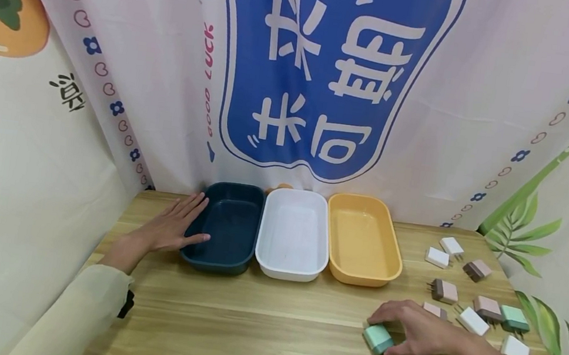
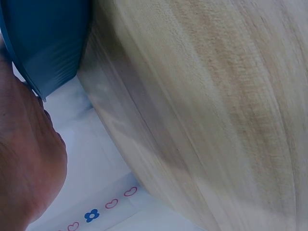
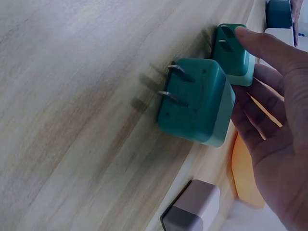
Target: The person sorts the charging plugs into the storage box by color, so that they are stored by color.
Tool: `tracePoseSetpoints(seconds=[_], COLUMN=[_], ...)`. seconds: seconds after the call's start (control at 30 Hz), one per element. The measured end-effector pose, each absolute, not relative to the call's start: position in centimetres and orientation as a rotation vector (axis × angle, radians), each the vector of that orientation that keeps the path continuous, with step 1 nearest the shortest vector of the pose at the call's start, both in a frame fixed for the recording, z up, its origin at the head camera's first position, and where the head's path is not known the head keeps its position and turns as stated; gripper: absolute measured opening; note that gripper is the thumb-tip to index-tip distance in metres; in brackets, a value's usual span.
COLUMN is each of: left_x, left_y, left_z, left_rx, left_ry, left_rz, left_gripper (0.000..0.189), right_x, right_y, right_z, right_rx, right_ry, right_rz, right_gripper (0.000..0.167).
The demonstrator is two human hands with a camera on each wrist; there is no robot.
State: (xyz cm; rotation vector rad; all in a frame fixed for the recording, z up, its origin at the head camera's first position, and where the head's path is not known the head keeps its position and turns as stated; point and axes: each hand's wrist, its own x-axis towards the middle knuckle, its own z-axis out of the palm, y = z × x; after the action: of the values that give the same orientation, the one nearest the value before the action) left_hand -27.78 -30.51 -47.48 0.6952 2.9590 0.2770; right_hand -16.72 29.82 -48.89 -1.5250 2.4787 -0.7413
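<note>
My left hand [image 1: 172, 226] rests on the left rim of a dark blue tray [image 1: 225, 262], fingers straight and spread, thumb reaching over the inside. In the left wrist view that tray [image 2: 48, 43] shows at the upper left. On the right, my right hand [image 1: 417, 330] pinches a mint-green plug charger [image 1: 378, 338] low at the wood tabletop. Its two-prong face [image 3: 231, 53] shows beside the thumb in the right wrist view. A second green charger [image 3: 190, 98] lies close by, partly under that hand in the head view.
A white tray [image 1: 290, 274] and a yellow tray [image 1: 364, 279] stand beside the dark blue one along the back. Several white, pink-brown and green chargers lie scattered at the right, among them a white charger [image 1: 515, 349] and a pink charger [image 1: 444, 291]. Printed cloth hangs behind.
</note>
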Motion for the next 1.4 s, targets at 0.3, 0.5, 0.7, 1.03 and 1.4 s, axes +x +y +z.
tracePoseSetpoints(seconds=[0.3,0.5,0.7,1.03,1.4], left_x=[-27.9,-28.0,-28.1,-27.9,-28.0], left_y=[-30.6,-30.6,-30.6,-30.4,-30.5], left_z=[-47.6,-47.7,-47.9,-47.6,-47.8], left_rx=[0.689,0.697,0.687,0.681,0.682], left_ry=[2.963,2.967,2.963,2.975,2.976], left_rz=[0.271,0.292,0.284,0.256,0.238], left_gripper=[0.100,0.101,0.102,0.101,0.101], right_x=[-16.8,-16.7,-16.6,-16.5,-17.3], right_y=[29.7,29.4,29.1,27.9,25.6], right_z=[-49.0,-48.8,-48.3,-46.9,-45.3], right_rx=[-1.522,-1.495,-1.473,-1.479,-1.547], right_ry=[2.467,2.451,2.445,2.496,2.493], right_rz=[-0.762,-0.787,-0.810,-0.799,-0.810], right_gripper=[0.041,0.039,0.038,0.041,0.043])
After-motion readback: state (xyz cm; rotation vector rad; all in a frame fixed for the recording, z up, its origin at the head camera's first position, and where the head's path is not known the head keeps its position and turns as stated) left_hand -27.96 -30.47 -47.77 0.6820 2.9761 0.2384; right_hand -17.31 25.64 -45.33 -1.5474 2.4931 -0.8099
